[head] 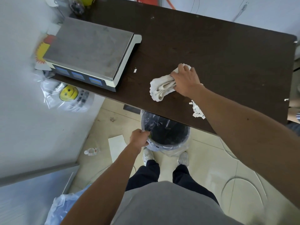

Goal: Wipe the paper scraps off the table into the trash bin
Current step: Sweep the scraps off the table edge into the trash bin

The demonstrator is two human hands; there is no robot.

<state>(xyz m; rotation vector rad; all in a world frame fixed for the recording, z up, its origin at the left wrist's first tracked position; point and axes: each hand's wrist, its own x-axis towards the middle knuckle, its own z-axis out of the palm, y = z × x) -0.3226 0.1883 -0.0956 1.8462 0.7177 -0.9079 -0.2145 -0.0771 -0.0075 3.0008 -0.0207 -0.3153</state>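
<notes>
Partly table-hidden trash bin (168, 133) rim

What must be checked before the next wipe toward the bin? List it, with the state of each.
1. Cloth gripped in the right hand: ok.
2. Left hand holding the bin rim: ok.
3. Bin under the table edge: partly; the far rim is tucked under, most of the mouth is open in front.
4. Bin below the scraps: not ok; the pile sits at the edge, right of the bin.
5. Cloth behind the pile for a sweep: not ok; it lies left of the pile.
6. Stray scrap by the scale: not ok, not yet swept.
</notes>
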